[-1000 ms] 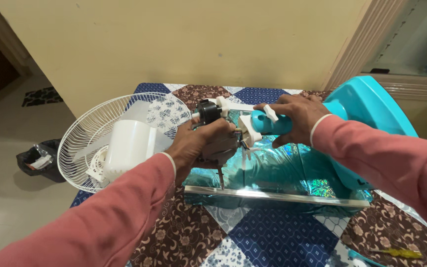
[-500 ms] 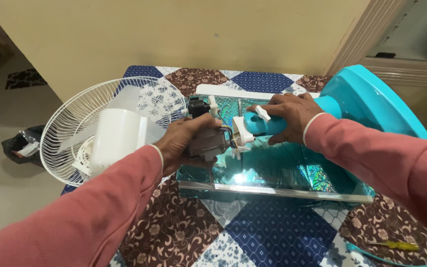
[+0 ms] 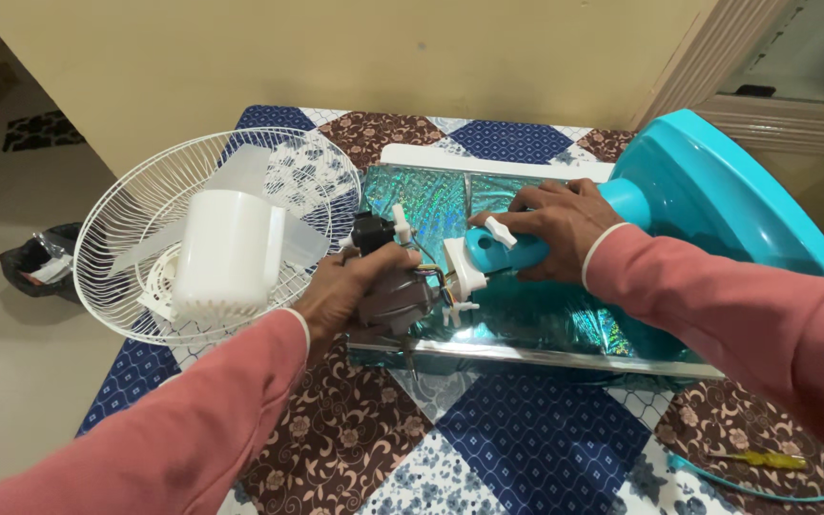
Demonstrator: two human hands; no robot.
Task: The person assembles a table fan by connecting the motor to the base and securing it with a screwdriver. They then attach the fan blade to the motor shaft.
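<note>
- Two hands are busy with one broken-open fan, and we go from left to right.
- Far left on the floor sits a black bag [image 3: 35, 269] with scraps in it, well apart from us.
- Next comes the white wire fan guard [image 3: 145, 205], lying on the quilted worktop [image 3: 517, 434]. A white plastic cover [image 3: 228, 253] and see-through blades rest inside it. We think the guard is light and bendy, and the blades could crack.
- Our left hand [image 3: 350, 286] is curled tight around the grey fan motor [image 3: 395, 298]. A black knob [image 3: 371, 232] sticks up just above the fingers.
- We think the motor is the heavy, hard part. It is metal, so it will not squash, and holding it around its round body is best. Thin wires [image 3: 434, 274] run from it to the neck, and they look easy to tear, so we should not pull there.
- Our right hand [image 3: 555, 229] lies closed over the blue fan neck [image 3: 507, 250], pressing it down. A small white wing screw [image 3: 500, 231] pokes out just by the fingers.
- We think the blue plastic is smooth and a bit slippery, so a full wrap grip suits it.
- Motor and neck lie between our hands, almost touching, on top of a shiny teal box [image 3: 545, 329].
- Big blue fan base [image 3: 717, 205] stands tilted at the right, joined to the neck.
- Far right, a yellow screwdriver [image 3: 765, 460] lies on the worktop, well apart from both hands.
</note>
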